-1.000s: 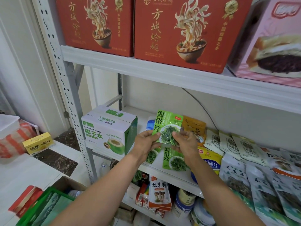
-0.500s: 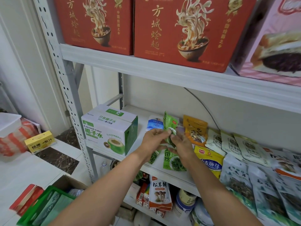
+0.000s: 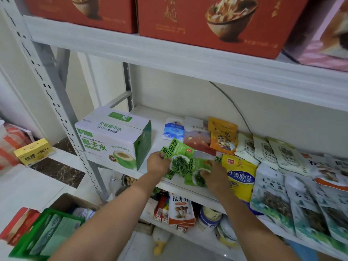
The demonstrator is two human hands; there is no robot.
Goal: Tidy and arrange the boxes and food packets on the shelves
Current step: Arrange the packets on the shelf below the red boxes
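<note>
grip of left hand (image 3: 158, 163) on upper seaweed packet (image 3: 179, 156), of right hand (image 3: 216, 176) on lower seaweed packet (image 3: 194, 176), over shelf (image 3: 158, 134)

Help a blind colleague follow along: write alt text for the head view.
The left hand grips a seaweed packet and the right hand touches a second seaweed packet at the middle shelf, between a coconut water box and a yellow packet. Red boxes stand on the shelf above.
</note>
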